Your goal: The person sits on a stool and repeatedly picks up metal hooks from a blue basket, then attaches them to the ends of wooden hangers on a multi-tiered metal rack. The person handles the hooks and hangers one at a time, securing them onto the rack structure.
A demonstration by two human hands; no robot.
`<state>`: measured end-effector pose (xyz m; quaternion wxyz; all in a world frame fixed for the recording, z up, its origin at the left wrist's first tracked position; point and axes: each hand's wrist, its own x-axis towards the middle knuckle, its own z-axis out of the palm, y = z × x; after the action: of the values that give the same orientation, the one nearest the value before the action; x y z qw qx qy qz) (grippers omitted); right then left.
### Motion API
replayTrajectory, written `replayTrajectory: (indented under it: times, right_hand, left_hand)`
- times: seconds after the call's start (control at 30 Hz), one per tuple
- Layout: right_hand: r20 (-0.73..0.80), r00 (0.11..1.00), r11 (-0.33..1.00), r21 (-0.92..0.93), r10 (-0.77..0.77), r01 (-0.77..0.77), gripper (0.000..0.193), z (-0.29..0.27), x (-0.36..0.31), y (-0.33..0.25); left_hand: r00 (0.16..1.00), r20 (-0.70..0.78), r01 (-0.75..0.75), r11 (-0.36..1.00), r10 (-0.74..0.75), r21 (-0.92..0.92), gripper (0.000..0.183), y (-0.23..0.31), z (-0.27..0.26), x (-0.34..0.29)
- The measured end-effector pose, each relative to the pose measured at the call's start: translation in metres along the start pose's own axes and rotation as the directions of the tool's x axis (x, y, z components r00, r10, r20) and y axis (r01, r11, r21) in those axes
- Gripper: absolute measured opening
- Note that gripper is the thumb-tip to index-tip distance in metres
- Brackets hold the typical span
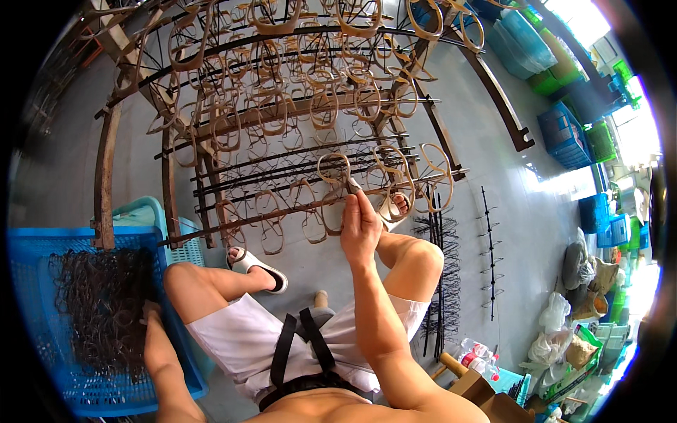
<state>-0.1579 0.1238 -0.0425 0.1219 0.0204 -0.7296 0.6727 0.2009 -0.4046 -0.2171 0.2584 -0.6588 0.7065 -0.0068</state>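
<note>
My right hand (361, 227) is raised at the lowest row of a rack (104, 176), thumb and fingers pinched on a brown eyeglass frame (333, 156) at the rod. Beside it along that rod hang several more eyeglass frames (271, 233), tan and see-through at the rims. Down at the left, my left hand (151, 310) reaches into a blue plastic basket (84, 236), at the edge of a heap of thin dark eyeglass-like pieces (106, 310). Its fingers are mostly hidden by the heap and the basket's side.
Dark rods with short wires (438, 282) lie on the floor at my right, with another wired rod (490, 254) beyond. A cardboard box (479, 391) and plastic bottles (479, 359) stand at lower right. Blue crates (564, 134) line the right side. My feet are under the rack.
</note>
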Motion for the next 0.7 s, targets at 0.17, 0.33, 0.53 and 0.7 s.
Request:
replayTrajectory:
  times: [0.17,0.33,0.53,0.7]
  right_hand:
    - [0.063,0.992,0.988,-0.103,-0.107,0.114,0.020,-0.013,0.005,0.005]
    - [0.051,0.996,0.989,-0.121,-0.075,0.081,0.023,-0.019,0.007,0.002]
    - [0.069,0.994,0.996,-0.032,-0.084,0.086,0.022,-0.013,0.005,0.008]
    - [0.068,0.996,0.996,-0.062,-0.059,0.064,0.021,-0.006,0.002,-0.001]
  left_hand:
    - [0.999,-0.038,0.014,0.994,-0.019,-0.111,0.046,0.009,-0.029,-0.062]
    - [0.960,0.138,-0.267,0.944,0.243,0.194,0.035,0.015,-0.060,-0.085]
    - [0.934,0.058,-0.353,0.880,0.354,0.319,0.033,0.014,-0.070,-0.099]
    - [0.924,-0.068,-0.370,0.925,0.376,0.084,0.029,0.001,-0.069,-0.105]
